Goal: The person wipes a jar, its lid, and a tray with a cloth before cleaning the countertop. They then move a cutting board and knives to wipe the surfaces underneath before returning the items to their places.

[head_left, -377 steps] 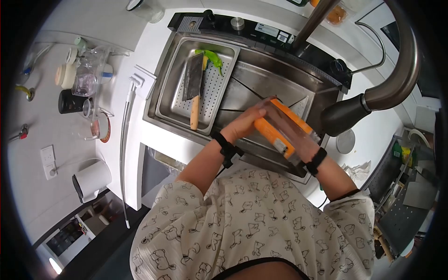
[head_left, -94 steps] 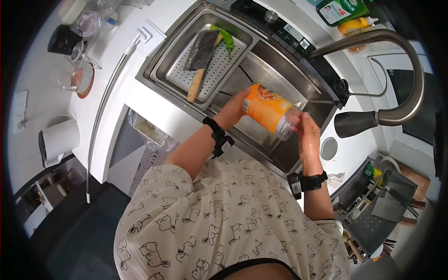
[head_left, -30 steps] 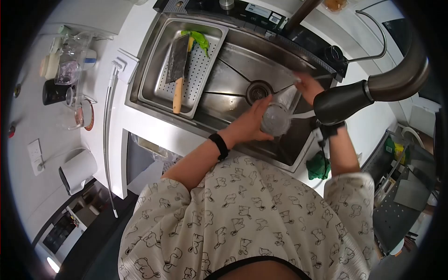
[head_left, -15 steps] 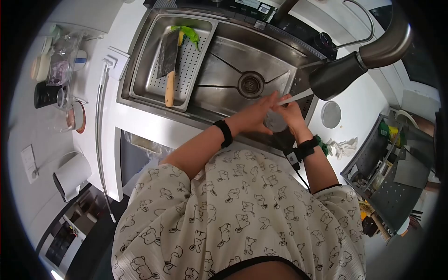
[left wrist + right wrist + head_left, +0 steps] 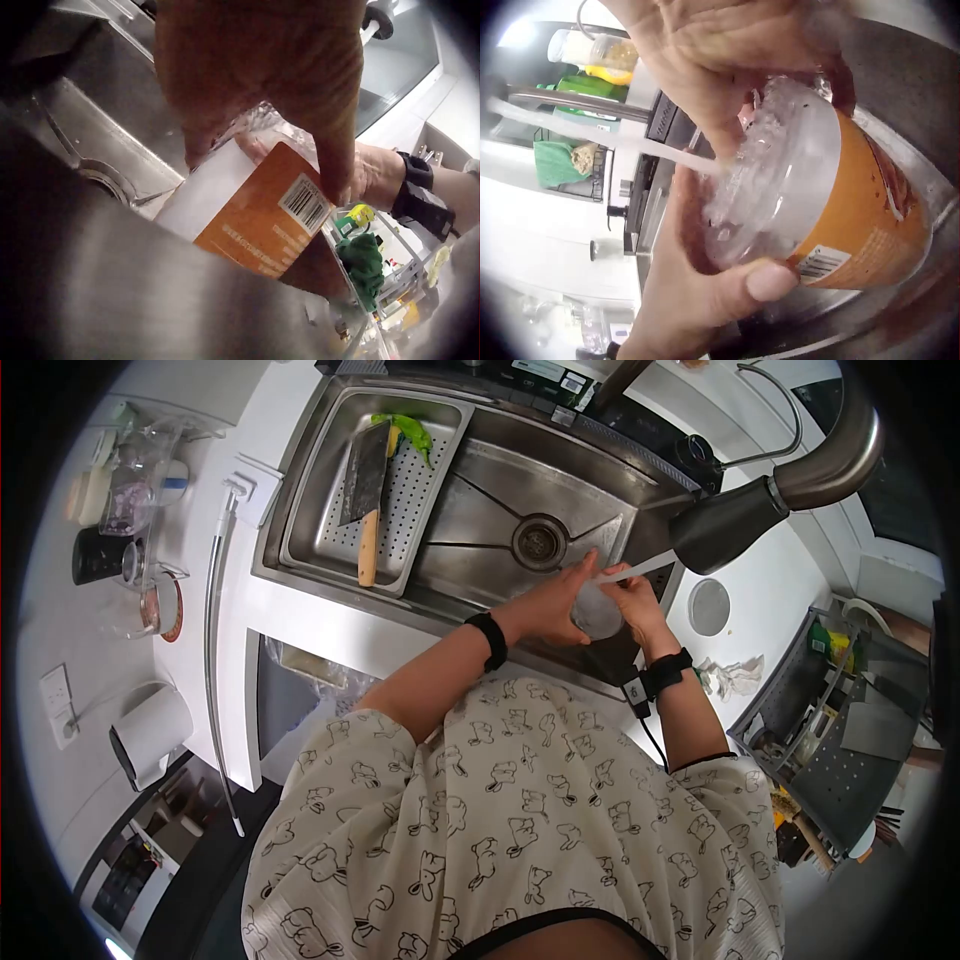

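Note:
A clear plastic jar (image 5: 840, 225) with an orange label is tilted over the sink (image 5: 475, 570). My left hand (image 5: 545, 610) holds it around the side near its mouth, thumb against the barcode edge of the label in the right wrist view. My right hand (image 5: 632, 603) grips the jar's rim, fingers curled at the mouth. A stream of water (image 5: 660, 146) from the faucet (image 5: 725, 530) runs down onto the jar's mouth and splashes there. In the left wrist view, the orange label (image 5: 255, 210) faces the camera and my left hand hides part of the mouth.
A perforated steel tray (image 5: 300, 520) sits in the sink's left side. Across it lie a cleaver (image 5: 365, 475) with a wooden handle and a green pepper (image 5: 415, 435). The drain (image 5: 540, 542) is left of the jar. A round grey disc (image 5: 709, 607) lies on the right counter.
The jar, earlier held sideways without running water, is now under the stream. My right hand, away from the jar a second ago, has come to its rim. Little differs over the last half second.

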A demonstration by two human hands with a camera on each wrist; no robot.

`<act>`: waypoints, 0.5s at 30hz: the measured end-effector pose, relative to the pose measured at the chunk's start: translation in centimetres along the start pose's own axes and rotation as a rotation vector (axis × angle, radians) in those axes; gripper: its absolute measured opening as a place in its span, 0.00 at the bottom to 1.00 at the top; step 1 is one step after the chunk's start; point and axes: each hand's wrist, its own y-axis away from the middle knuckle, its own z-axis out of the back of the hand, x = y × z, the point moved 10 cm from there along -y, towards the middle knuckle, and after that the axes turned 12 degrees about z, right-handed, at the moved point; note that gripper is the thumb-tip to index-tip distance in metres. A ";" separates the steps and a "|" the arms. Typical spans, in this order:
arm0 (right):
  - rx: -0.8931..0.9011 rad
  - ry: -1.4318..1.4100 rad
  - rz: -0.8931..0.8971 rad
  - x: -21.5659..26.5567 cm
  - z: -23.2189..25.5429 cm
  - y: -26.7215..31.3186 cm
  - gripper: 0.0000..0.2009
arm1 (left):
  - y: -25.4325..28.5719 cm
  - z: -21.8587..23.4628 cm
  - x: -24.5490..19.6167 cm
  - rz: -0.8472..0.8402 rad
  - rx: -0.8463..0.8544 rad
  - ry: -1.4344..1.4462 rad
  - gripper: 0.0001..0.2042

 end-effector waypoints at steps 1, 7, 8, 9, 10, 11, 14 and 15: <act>-0.002 -0.001 0.003 0.7 0.5 0.0 0.15 | 0.1 0.0 0.0 -0.002 0.000 -0.002 0.61; 0.221 0.744 0.590 5.7 7.6 -5.9 0.16 | 0.7 1.7 -0.3 0.012 -0.071 -0.042 0.60; 0.245 0.556 0.529 7.6 7.6 -7.2 0.17 | 0.8 1.7 -0.7 -0.028 -0.076 -0.136 0.59; 0.269 0.369 0.466 11.0 7.1 -7.8 0.17 | 0.8 1.6 -1.1 -0.068 -0.083 -0.231 0.58; 0.261 0.356 0.369 13.6 5.7 -8.0 0.18 | 0.8 1.5 -0.9 -0.065 -0.092 -0.241 0.58; 0.252 0.340 0.274 14.9 4.4 -8.3 0.19 | 0.9 1.3 -0.5 -0.046 -0.095 -0.264 0.58; 0.424 0.105 0.237 14.2 0.6 -12.0 0.22 | 1.0 1.7 -0.2 0.011 -0.084 -0.294 0.56; 0.452 0.048 0.212 13.5 -0.9 -12.9 0.22 | 1.1 1.8 0.1 0.050 -0.061 -0.276 0.56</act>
